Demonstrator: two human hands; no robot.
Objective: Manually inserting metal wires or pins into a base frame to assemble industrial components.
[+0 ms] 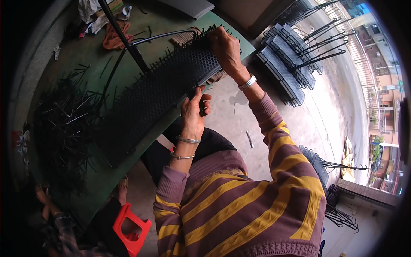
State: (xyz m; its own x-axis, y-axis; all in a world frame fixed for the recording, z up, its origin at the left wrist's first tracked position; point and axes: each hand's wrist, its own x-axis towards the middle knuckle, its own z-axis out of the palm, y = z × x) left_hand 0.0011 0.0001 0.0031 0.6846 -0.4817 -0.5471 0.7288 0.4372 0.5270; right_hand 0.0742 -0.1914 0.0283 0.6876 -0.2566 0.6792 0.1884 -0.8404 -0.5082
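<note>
A long black mesh panel (pixel 171 70) lies across the green table (pixel 96 58), with short black spikes like strip ends standing along its far edge. At the panel's far right end my right hand (pixel 227 47) is closed in a pinch against the edge; what sits between the fingertips is hidden. My left hand (pixel 195 112) is by the panel's near edge, its fingers curled round something small and dark that I cannot make out. A black bent metal rod frame (pixel 137 53) rises from the panel's far side.
A tangled heap of thin black strips (pixel 68 124) covers the table's left part. Another person's hand (pixel 43 195) is at the lower left, by a red plastic stool (pixel 130 231). Stacked grey mesh racks (pixel 287 58) stand on the floor at right. An orange-brown cloth (pixel 115 36) lies farther back.
</note>
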